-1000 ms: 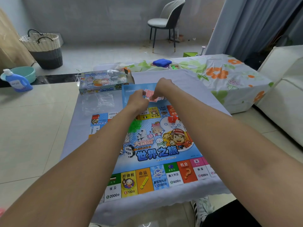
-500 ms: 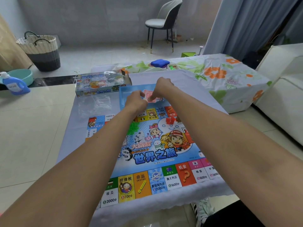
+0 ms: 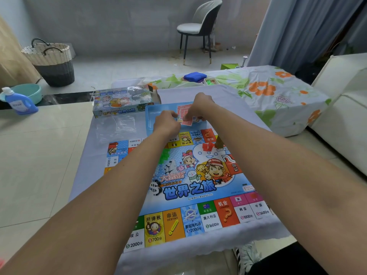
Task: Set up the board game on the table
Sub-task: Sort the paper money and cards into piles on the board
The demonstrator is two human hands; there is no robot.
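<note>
The colourful game board (image 3: pixel 190 187) lies flat on the cloth-covered table (image 3: pixel 95 175). Beyond its far edge sits a blue plastic tray (image 3: pixel 153 114) with red-backed cards (image 3: pixel 183 111) in it. Both arms reach over the board to the tray. My left hand (image 3: pixel 165 123) and my right hand (image 3: pixel 200 105) pinch several of the red-backed cards together above the tray's near edge. Red pieces (image 3: pixel 207 146) and green pieces (image 3: pixel 163 155) lie on the board's middle. The game box (image 3: pixel 124 101) stands at the far left of the table.
A crumpled clear plastic wrap (image 3: pixel 117 126) lies left of the tray. A floral-covered surface (image 3: pixel 278 96) with a blue cloth (image 3: pixel 194 76) stands behind the table. A white sofa (image 3: pixel 345 116) is at right. On the floor stand a detergent bottle (image 3: pixel 18 103), a basket (image 3: pixel 50 61) and a chair (image 3: pixel 200 28).
Both hands stay at the tray handling the cards; the cards have shifted slightly toward me in the fingers. The camera view has drifted a little.
</note>
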